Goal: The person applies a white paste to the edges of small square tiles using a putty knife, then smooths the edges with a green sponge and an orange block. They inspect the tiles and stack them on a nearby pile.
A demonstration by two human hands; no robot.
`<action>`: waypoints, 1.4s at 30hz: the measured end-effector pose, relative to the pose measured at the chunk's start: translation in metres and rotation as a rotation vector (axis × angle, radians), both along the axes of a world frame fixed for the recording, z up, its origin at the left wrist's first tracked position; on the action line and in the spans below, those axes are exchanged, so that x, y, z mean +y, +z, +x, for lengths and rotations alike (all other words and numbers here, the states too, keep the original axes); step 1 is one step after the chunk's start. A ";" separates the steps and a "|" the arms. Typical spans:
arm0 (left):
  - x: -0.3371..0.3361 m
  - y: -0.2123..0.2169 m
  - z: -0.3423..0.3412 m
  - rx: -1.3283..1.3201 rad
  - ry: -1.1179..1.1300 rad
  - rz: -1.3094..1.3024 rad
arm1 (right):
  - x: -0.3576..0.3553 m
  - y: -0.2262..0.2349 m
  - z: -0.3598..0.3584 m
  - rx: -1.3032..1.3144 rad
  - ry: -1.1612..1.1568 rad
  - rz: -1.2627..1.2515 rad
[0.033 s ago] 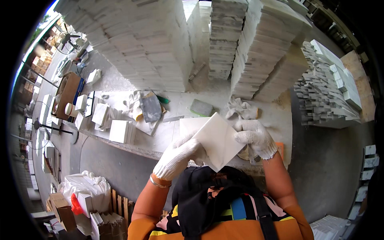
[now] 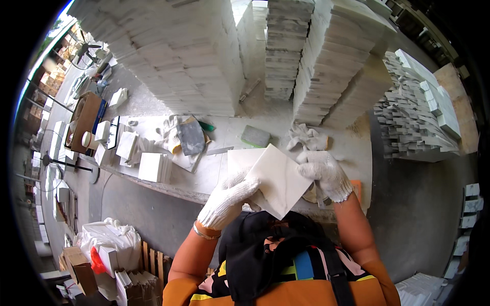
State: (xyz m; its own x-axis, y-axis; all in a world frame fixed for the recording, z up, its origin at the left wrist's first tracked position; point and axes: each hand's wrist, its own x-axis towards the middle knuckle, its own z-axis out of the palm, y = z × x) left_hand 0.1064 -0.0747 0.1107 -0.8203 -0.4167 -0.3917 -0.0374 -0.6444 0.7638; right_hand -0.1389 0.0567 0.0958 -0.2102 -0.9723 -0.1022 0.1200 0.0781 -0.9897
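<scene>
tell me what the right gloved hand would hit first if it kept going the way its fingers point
The right hand points left across the square white stone tile it already grips. Past that, likely the left hand holding the tile's other edge, though depth is unclear.

From here I see a dusty pale workbench (image 2: 229, 133). Near its left edge lie small white tile blocks (image 2: 153, 167) and crumpled gloves (image 2: 171, 133) beside a dark grey sheet (image 2: 191, 136). A grey sanding block (image 2: 255, 136) sits mid-bench (just left of a rag (image 2: 305, 136)); tall tile stacks (image 2: 178, 56) crowd the far edge.
</scene>
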 end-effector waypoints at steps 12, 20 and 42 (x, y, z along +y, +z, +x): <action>0.020 -0.014 -0.025 0.096 0.183 0.083 | 0.031 -0.005 0.040 -0.229 -0.053 0.126; 0.023 -0.015 -0.031 0.161 0.238 0.100 | 0.046 -0.019 0.032 0.011 -0.025 0.090; 0.025 -0.037 -0.027 0.195 0.138 0.183 | 0.047 0.009 0.048 0.018 -0.224 0.039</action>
